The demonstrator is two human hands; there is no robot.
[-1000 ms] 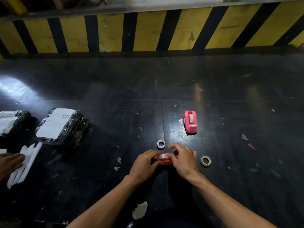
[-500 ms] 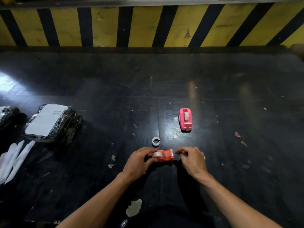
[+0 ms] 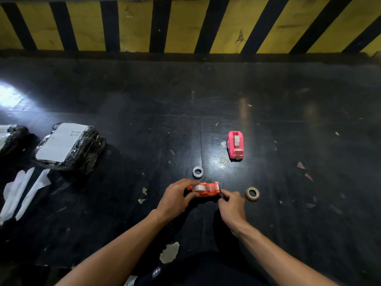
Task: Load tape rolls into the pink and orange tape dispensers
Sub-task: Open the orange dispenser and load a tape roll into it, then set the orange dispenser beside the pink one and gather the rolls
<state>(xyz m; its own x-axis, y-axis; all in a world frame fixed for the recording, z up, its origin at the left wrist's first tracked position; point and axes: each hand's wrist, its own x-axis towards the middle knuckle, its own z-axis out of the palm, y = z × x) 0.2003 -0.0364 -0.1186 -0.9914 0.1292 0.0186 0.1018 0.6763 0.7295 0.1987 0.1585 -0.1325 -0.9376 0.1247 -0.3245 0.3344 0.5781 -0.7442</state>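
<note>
**A:** Black, scuffed bench with a yellow-and-black striped wall behind it. Where does the work sit?

**B:** Close in, dead centre, right in front of the person. The orange dispenser lies on the bench with its long axis running left to right, and a clear tape roll is seated in its left half.

**A:** And the hands?

**B:** The left hand is closed on the dispenser's left end, fingers curled over the roll side. The right hand is pinched at the right end, beside the cutter; it looks to be nipping the tape's free end, but the strip itself is too thin to make out.

**A:** So which way does the next pull go?

**B:** My reading: rightward, along that long axis, away from the roll. The right hand is already at that end, so it does the drawing while the left steadies the body.

**A:** What about the pink one?

**B:** The pink dispenser stands farther out and slightly right, well apart from both hands, long axis pointing away from the person. It appears to carry a roll already. The right hand is the nearer one to it.

**A:** Anything loose?

**B:** A yellowish tape roll lies just right of the right hand, and a white core ring sits just beyond the left hand. Wrapped parcels are far left.
</note>
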